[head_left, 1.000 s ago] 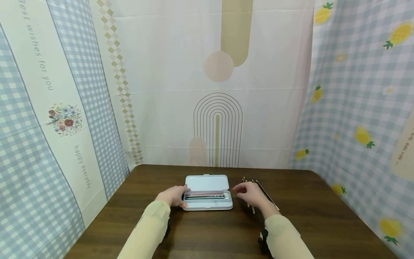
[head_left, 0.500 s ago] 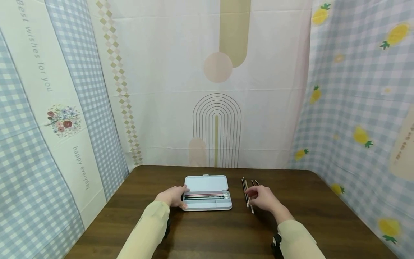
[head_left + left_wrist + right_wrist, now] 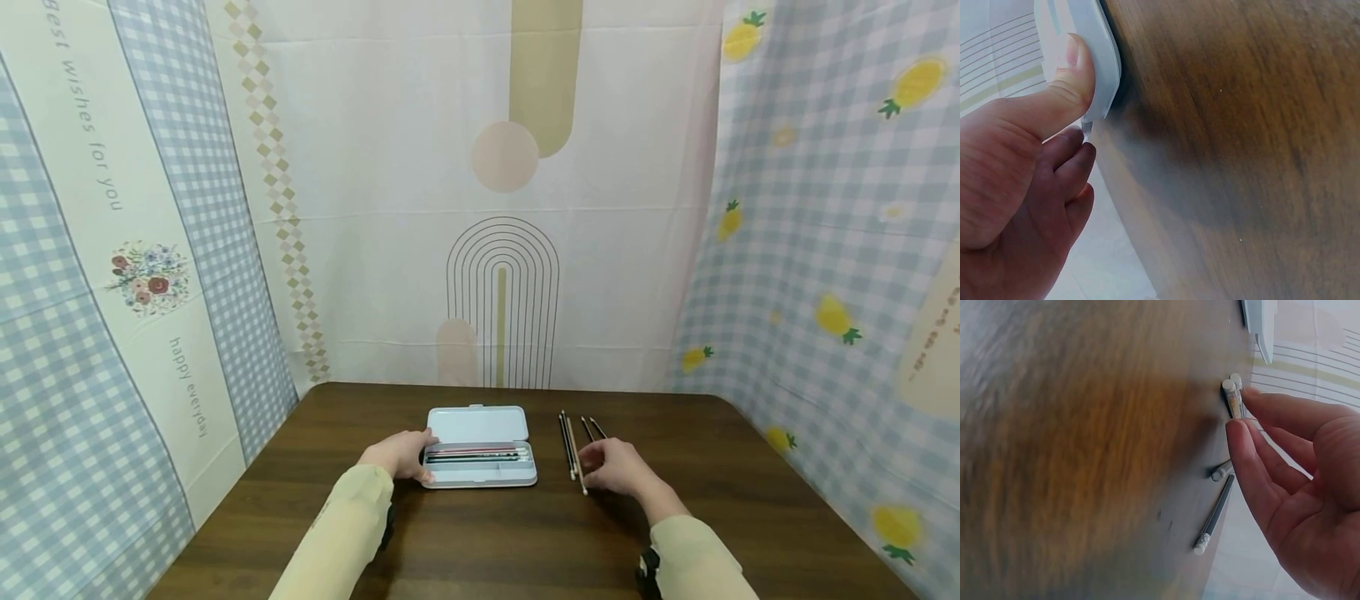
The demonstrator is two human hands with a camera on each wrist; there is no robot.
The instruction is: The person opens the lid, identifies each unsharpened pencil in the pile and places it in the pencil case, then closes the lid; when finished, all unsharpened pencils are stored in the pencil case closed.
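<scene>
A white pencil case (image 3: 461, 476) lies on the table with its lid folded back. Several pencils (image 3: 472, 457) fill its rear compartment. My left hand (image 3: 396, 456) grips the case's left end, thumb on the rim in the left wrist view. To the right of the case, my right hand (image 3: 617, 467) pinches a tan pencil (image 3: 575, 446) near its white eraser end (image 3: 1229, 387), between the fingertips. Dark pencils (image 3: 565, 437) lie close along its left side. Past the knuckles the tips of two more pencils (image 3: 596, 428) show; the hand covers the rest of them.
The brown wooden table (image 3: 480, 550) carries the case and the loose pencils. Behind it hangs a white patterned cloth (image 3: 375, 250), with blue checked cloth (image 3: 810, 250) down both sides. In the right wrist view a dark pencil (image 3: 1213, 515) lies below the hand.
My right hand has moved right, away from the case's edge, and closed its fingertips on the tan pencil. The left hand has stayed on the case.
</scene>
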